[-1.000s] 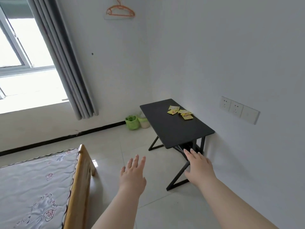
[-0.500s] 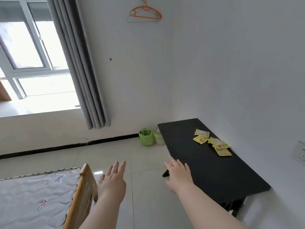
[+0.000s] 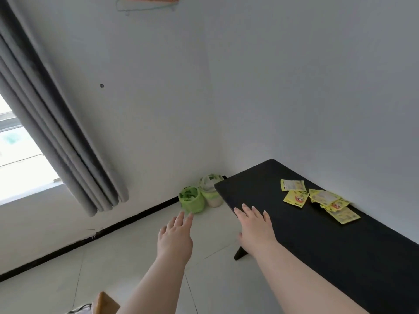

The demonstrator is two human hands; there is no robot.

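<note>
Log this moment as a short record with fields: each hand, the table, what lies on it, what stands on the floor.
left hand: open, fingers straight, over the floor, holding nothing
right hand: open, fingers straight, over the black table at its near edge; contact unclear
table top: yellow packets, some overlapping, near the wall
floor corner: green bin beside a pale bin

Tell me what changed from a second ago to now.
The person has stepped closer to the black table. The right hand, earlier short of the table's near end, now reaches over its left edge; whether it touches is unclear. The left hand has advanced over the floor toward the green bin. Both hands remain open, holding nothing. The yellow packets lie as before on the table.
</note>
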